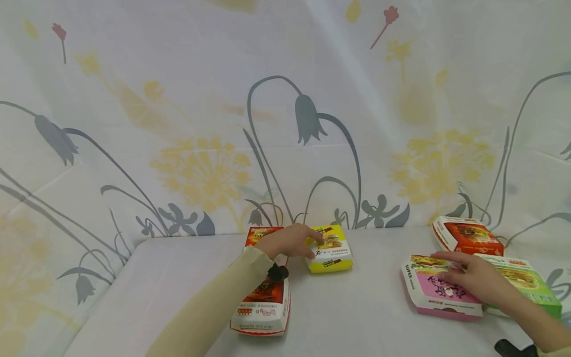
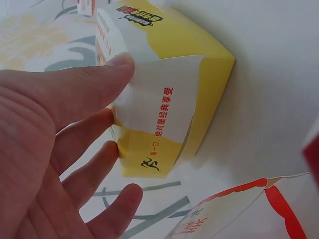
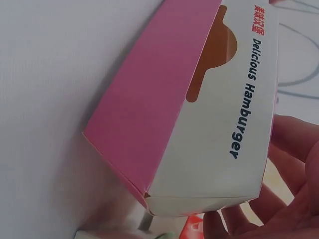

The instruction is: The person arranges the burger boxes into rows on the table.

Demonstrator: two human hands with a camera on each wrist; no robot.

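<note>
A yellow and white burger box (image 1: 335,253) sits near the back middle of the table. My left hand (image 1: 290,242) reaches over its left side, and in the left wrist view the thumb touches the box (image 2: 159,99) at an edge while the other fingers lie loosely spread. On the right, a pink and white burger box (image 1: 424,290) lies flat with its lid closed. My right hand (image 1: 475,275) rests over its top, fingers extended. In the right wrist view the fingers (image 3: 291,149) show along the far side of the pink box (image 3: 144,94).
Under my left forearm lies a red and white burger box (image 1: 263,317), with another red box (image 1: 263,232) behind it, partly hidden. A further red box (image 1: 473,237) and a green box (image 1: 528,277) stand beside the pink one. A patterned curtain (image 1: 200,99) hangs behind the table.
</note>
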